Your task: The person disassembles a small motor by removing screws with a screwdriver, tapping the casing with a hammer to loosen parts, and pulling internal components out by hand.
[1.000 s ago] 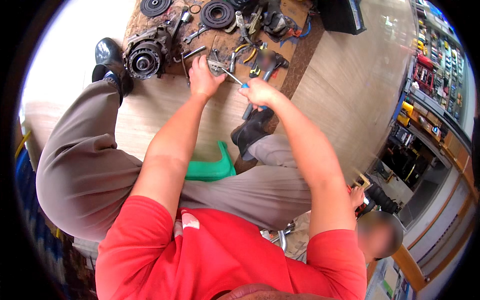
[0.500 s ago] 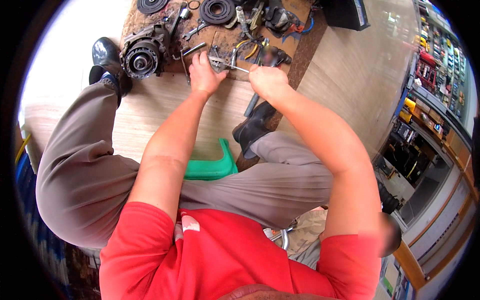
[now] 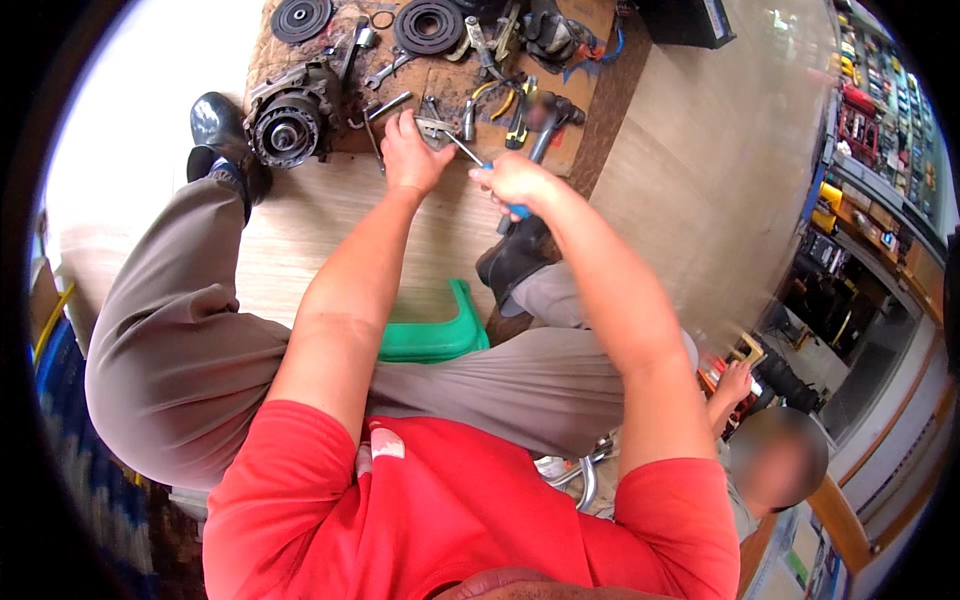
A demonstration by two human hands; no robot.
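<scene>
My right hand (image 3: pixel 518 182) is closed around a screwdriver (image 3: pixel 518 210) with a blue handle. Its thin shaft slants up and left to a small metal part (image 3: pixel 434 125) at the cardboard's near edge. Beside that part is my left hand (image 3: pixel 413 160), its fingers curled against it and its thumb pointing toward the shaft; the grip is partly hidden. A T-shaped bar tool (image 3: pixel 374 128) lies just left of my left hand. Close above the metal part stands a steel socket (image 3: pixel 468 118). Past my right hand lies a hammer (image 3: pixel 546 138), next to a yellow-and-black tool (image 3: pixel 518 128).
A greasy cardboard sheet (image 3: pixel 430 80) carries a round metal machine unit (image 3: pixel 290 122), black ribbed discs (image 3: pixel 430 27), a wrench (image 3: pixel 388 70) and dark gloves (image 3: pixel 555 38). A green plastic stool (image 3: pixel 440 337) sits between my legs. Another person's hand (image 3: pixel 735 380) shows at the right.
My right hand has drawn back toward me, and the screwdriver now slants more steeply, its blue handle showing. My left hand stays at the metal part. The other person's hand has come into view.
</scene>
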